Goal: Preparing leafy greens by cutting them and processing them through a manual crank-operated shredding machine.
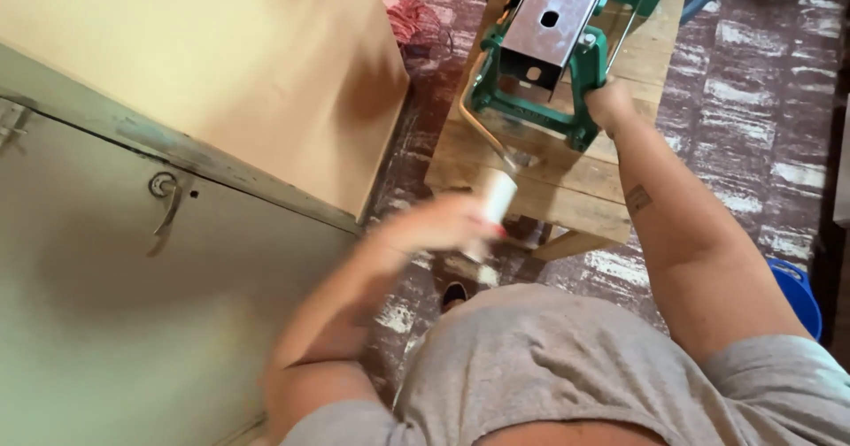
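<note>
Green cast metal frames the machine (540, 83) on a low wooden bench (567, 180), its top cut off by the upper edge of the head view, so the whole of it cannot be made out. A grey sheet-metal chute (553, 21) with holes in it slopes through the frame. The person's right hand (609, 103) is closed against the machine's right side; the part it grips is hidden behind the fingers and cannot be told. The left hand (443, 225), badly blurred, is wrapped round the lower end of a pale cylinder (494, 205), which stands tilted just in front of the bench's near edge, below the machine's curved metal rod (482, 127). What the cylinder is made of is lost in the blur. To the left, a tan panel (248, 65) and a pale green door with a metal latch (166, 200) fill much of the view. A reddish rag (409, 17) lies on the worn, patterned floor (753, 119) between panel and bench. A blue bucket (797, 291) shows partly behind the right arm, and the grey shirt (567, 375) hides the floor below.
</note>
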